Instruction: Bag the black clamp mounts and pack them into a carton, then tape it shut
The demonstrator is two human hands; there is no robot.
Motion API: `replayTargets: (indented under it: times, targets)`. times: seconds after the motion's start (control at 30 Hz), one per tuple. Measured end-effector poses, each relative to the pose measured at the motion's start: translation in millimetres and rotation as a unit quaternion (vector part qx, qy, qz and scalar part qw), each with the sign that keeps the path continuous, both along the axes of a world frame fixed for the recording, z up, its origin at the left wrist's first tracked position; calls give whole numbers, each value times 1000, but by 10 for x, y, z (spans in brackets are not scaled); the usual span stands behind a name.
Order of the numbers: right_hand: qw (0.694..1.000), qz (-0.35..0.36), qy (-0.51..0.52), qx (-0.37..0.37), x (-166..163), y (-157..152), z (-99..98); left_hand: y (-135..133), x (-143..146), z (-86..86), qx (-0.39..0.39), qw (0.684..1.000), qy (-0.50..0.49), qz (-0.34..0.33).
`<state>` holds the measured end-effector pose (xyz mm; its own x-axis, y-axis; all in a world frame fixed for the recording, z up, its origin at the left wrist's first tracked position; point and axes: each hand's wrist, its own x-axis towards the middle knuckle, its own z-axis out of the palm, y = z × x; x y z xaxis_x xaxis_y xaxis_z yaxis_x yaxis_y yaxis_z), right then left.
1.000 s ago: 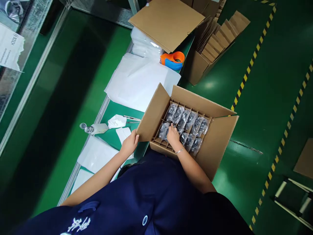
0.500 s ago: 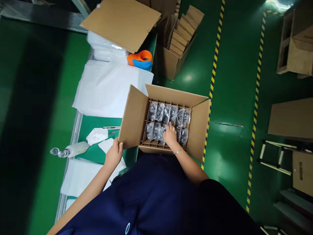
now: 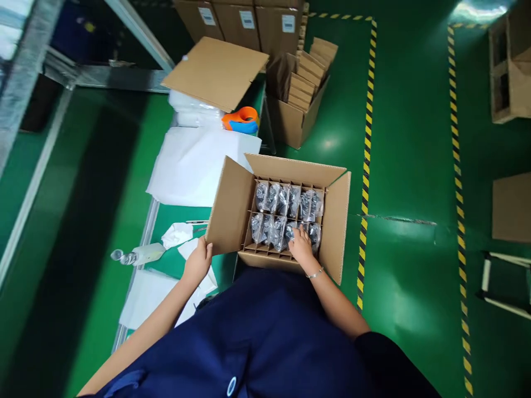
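An open cardboard box (image 3: 338,221) stands in front of me, its flaps raised. Cardboard dividers split it into two rows of cells, filled with dark parts in clear plastic bags (image 3: 279,229). My left hand (image 3: 198,260) is closed on the lower corner of the box's left flap (image 3: 230,207). My right hand (image 3: 302,247), a bracelet at its wrist, reaches into the near row on the right. Its fingers are stretched out, apart, on top of the bagged parts. What lies under its fingertips is partly hidden.
Left of the box, a green table holds white sheets (image 3: 194,166), an orange and blue tape dispenser (image 3: 241,120), a clear bottle (image 3: 149,254) and a flat cardboard sheet (image 3: 218,69). Behind, a carton (image 3: 290,119) holds folded cardboard. Yellow-black tape (image 3: 365,182) marks the floor at right.
My right hand has moved a few cells to the right along the near row, uncovering bags there. My left hand still holds the flap. The view has shifted.
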<state>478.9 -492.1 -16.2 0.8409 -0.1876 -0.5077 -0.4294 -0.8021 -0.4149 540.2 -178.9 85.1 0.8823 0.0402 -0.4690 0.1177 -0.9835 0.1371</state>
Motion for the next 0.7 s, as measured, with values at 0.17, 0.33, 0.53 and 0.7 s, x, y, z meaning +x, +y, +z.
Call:
replayTargets:
  times: [0.17,0.33,0.53,0.7]
  targets:
    - [997,78,-14,1,-267,-32,-1,30,27,-24,-29,999,-4,32]
    - [992,127,-23,1,-432,20,28,60,1,-84,-65,997,-3,46]
    - [986,151,-60,21,236,318,-33,68,-4,-119,-68,996,0,63]
    - [981,173,-77,43,1086,767,-128,56,2,-93,-59,996,5,61]
